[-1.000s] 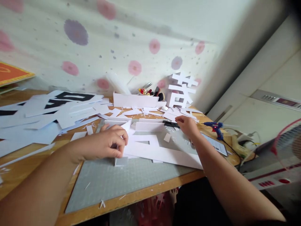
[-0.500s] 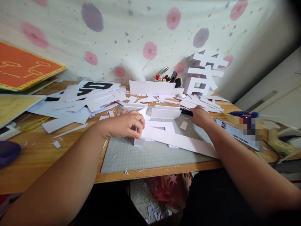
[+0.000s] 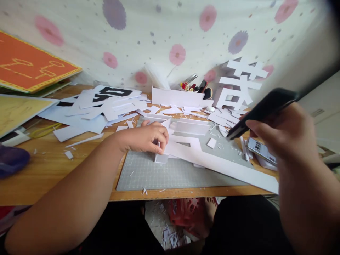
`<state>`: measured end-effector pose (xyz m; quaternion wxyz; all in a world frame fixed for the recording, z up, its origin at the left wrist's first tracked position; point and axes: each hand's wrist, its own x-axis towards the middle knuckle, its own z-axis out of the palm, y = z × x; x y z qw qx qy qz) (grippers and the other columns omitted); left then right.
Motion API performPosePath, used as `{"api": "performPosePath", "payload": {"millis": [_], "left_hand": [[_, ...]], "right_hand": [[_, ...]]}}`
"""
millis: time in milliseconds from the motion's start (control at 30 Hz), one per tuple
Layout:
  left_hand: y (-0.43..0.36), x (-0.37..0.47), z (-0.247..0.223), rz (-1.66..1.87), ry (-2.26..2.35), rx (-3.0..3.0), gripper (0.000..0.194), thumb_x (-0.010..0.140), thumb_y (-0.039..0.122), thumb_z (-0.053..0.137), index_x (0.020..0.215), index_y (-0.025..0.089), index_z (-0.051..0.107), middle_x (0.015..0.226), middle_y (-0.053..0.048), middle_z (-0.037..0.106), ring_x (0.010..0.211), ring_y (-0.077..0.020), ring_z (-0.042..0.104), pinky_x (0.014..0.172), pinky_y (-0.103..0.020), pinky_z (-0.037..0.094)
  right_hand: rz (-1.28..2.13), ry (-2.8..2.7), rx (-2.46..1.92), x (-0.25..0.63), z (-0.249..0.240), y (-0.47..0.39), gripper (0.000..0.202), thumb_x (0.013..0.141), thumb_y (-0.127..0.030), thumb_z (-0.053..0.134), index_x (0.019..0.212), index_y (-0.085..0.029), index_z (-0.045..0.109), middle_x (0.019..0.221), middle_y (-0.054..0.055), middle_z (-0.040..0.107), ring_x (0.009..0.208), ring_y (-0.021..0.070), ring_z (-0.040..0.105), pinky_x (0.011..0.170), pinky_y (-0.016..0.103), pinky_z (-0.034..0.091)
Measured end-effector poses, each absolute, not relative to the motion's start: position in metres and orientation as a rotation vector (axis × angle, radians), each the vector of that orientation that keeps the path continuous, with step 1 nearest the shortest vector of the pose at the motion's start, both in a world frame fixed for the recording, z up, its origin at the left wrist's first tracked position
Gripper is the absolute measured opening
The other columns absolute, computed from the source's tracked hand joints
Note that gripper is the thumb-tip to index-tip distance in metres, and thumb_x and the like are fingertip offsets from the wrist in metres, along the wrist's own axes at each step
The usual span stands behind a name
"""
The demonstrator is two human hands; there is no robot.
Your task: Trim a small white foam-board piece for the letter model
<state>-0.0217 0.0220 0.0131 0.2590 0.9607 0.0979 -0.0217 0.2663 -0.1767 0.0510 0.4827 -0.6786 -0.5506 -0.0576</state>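
My right hand (image 3: pixel 281 124) is raised over the right side of the table, closed round a black utility knife (image 3: pixel 261 109). The knife's tip points down and left. Over the grey cutting mat (image 3: pixel 148 179), my left hand (image 3: pixel 152 136) pinches a small upright flap of a white board construction (image 3: pixel 161 158). The fingers partly hide this piece. A long white strip (image 3: pixel 225 164) runs from beside the left hand to the lower right, past the mat's edge. Behind it stands a folded white board piece (image 3: pixel 192 126).
White offcuts and printed sheets (image 3: pixel 106 106) pile up at the back left. A white letter-shaped construction (image 3: pixel 233 85) stands at the back right. A phone (image 3: pixel 261 150) lies beneath my right hand. Pens (image 3: pixel 195 86) stand behind a white box (image 3: pixel 175 97).
My right hand has lifted the utility knife from the mat's back right and swung it up toward me. My left hand keeps its pinch on the board. The view has shifted slightly.
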Motion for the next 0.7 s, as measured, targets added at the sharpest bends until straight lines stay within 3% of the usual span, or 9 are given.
{"api": "performPosePath", "payload": {"millis": [167,267,400,467,567,633,700], "left_hand": [[0.018,-0.020,0.014,-0.014,0.306,2.660,0.013,0.079,0.026,0.066,0.067,0.027,0.072,0.105,0.000,0.065,0.113,-0.0231,0.049,0.112,-0.049,0.015],[0.007,-0.020,0.014,0.034,0.351,2.733,0.017,0.075,0.017,0.064,0.063,0.026,0.071,0.098,0.001,0.066,0.112,-0.0231,0.051,0.114,-0.055,0.009],[-0.011,-0.023,0.018,0.139,0.284,2.909,0.022,0.074,0.008,0.057,0.056,0.020,0.062,0.083,0.001,0.063,0.106,-0.0218,0.053,0.114,-0.063,0.001],[-0.018,-0.024,0.021,0.243,0.231,2.975,0.021,0.073,0.006,0.055,0.056,0.018,0.057,0.074,0.003,0.060,0.098,-0.0202,0.056,0.113,-0.063,0.009],[-0.028,-0.016,0.026,0.618,0.169,2.947,0.018,0.077,0.005,0.054,0.065,0.018,0.058,0.078,0.002,0.062,0.082,-0.0141,0.058,0.099,-0.042,0.040],[-0.037,-0.004,0.028,1.014,0.169,2.829,0.016,0.082,0.005,0.053,0.075,0.018,0.060,0.085,0.001,0.066,0.078,-0.0108,0.061,0.080,-0.026,0.047],[-0.048,0.015,0.027,1.350,0.209,2.682,0.016,0.084,0.003,0.053,0.081,0.017,0.061,0.089,-0.001,0.069,0.082,-0.0095,0.065,0.075,-0.020,0.049]], "right_hand": [[0.190,-1.438,-1.453,0.232,0.044,-0.184,0.030,0.074,-0.031,0.080,0.102,-0.026,0.070,0.075,0.001,0.066,0.055,0.0129,0.057,0.047,0.028,0.044],[0.235,-1.422,-1.424,0.229,0.041,-0.180,0.024,0.077,-0.031,0.079,0.098,-0.024,0.069,0.075,0.000,0.066,0.058,0.0143,0.063,0.051,0.029,0.051],[0.360,-1.259,-1.238,0.236,0.037,-0.179,0.027,0.084,-0.032,0.072,0.109,-0.027,0.064,0.107,0.005,0.070,0.076,0.0188,0.072,0.067,0.035,0.061],[0.473,-1.212,-1.140,0.243,0.033,-0.181,0.032,0.083,-0.035,0.075,0.112,-0.031,0.064,0.129,0.005,0.063,0.099,0.0233,0.071,0.088,0.042,0.059],[0.649,-1.244,-0.978,0.254,0.024,-0.185,0.051,0.073,-0.055,0.078,0.118,-0.033,0.065,0.149,0.003,0.049,0.129,0.0316,0.055,0.109,0.050,0.044],[0.681,-1.259,-0.916,0.257,0.018,-0.185,0.055,0.070,-0.069,0.073,0.111,-0.031,0.069,0.149,0.004,0.048,0.132,0.0346,0.050,0.110,0.054,0.041],[0.598,-1.238,-0.953,0.254,0.010,-0.180,0.041,0.074,-0.065,0.072,0.094,-0.030,0.073,0.136,0.005,0.056,0.125,0.0325,0.053,0.107,0.054,0.042]]}}
